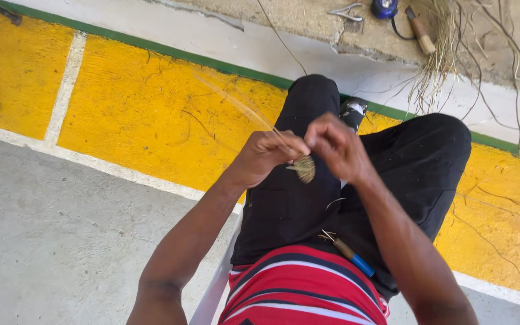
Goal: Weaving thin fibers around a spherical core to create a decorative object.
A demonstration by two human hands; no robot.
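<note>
The coil (304, 168), a small woven disc of straw, lay above the lap, pinched in the closed left hand (264, 155). The right hand (336, 144) was closed just right of the coil, fingertips gripping its strand (242, 109). A tool (349, 253) lay below the coil.

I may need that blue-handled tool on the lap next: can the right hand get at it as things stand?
Probably yes. The blue-handled tool lies uncovered on the black trousers, just under the right forearm. But the right hand is pinching the small woven piece with the left hand.
</note>
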